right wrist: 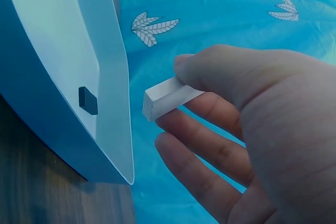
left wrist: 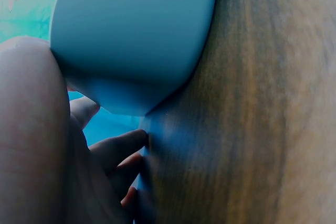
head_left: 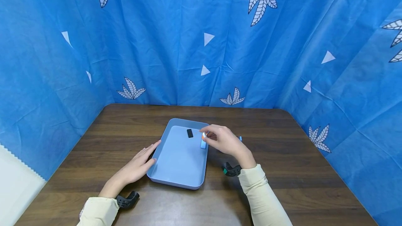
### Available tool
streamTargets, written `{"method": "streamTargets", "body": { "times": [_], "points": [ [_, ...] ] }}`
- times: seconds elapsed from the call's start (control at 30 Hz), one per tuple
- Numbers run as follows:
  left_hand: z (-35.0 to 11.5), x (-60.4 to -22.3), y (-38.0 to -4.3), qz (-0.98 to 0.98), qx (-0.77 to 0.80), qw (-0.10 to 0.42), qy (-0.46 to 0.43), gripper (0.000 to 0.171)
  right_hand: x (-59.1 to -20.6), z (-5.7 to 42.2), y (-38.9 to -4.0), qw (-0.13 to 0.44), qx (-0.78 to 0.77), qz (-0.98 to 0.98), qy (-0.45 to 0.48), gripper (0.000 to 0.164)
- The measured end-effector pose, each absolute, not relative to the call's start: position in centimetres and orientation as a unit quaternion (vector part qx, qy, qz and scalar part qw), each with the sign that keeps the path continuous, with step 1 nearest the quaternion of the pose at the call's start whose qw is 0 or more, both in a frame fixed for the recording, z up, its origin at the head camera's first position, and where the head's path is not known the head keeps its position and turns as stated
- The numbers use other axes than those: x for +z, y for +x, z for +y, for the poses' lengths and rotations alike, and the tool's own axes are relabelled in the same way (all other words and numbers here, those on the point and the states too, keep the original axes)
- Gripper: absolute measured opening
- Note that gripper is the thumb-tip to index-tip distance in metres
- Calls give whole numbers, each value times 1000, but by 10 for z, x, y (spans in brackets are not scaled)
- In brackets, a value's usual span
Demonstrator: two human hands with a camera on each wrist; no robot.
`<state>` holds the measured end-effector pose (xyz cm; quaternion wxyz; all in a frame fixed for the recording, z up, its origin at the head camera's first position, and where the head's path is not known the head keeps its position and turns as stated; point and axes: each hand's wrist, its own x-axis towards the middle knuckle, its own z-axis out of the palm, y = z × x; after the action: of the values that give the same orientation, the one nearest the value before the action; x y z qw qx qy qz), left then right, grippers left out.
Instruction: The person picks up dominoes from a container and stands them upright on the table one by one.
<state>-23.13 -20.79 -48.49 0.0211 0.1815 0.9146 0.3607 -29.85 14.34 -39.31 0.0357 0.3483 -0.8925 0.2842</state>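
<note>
A shallow blue-grey tray (head_left: 179, 163) sits on the table. My left hand (head_left: 138, 165) rests against its left side, fingers extended; the left wrist view shows the thumb and fingers (left wrist: 118, 142) near the tray wall (left wrist: 136, 35). Over the tray's right rim, my right hand (head_left: 221, 140) pinches a small white rectangular block (right wrist: 165, 98), eraser-like, between thumb and fingers. A black block (head_left: 190, 133) lies on the tray floor toward the far end. Below the right fingertips a light-blue strip (head_left: 203, 144) shows, with orange above it; the fingers partly hide it.
A small blue piece (head_left: 240, 138) peeks out behind the right hand, mostly hidden. The brown wooden table (head_left: 282, 170) is enclosed by a blue patterned curtain (head_left: 188, 44). Black wrist devices (head_left: 127, 201) are worn on both wrists.
</note>
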Motion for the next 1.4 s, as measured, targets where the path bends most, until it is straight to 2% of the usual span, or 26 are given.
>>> {"method": "streamTargets", "body": {
  "times": [0.57, 1.4],
  "points": [
    [-208, -485, -232, 916, 358, 21, 178, 63, -386, 159, -302, 48, 298, -895, 329, 27],
    [-210, -485, -235, 916, 359, 23, 178, 63, -378, 178, -304, 38, 310, -906, 286, 28]
  ]
}}
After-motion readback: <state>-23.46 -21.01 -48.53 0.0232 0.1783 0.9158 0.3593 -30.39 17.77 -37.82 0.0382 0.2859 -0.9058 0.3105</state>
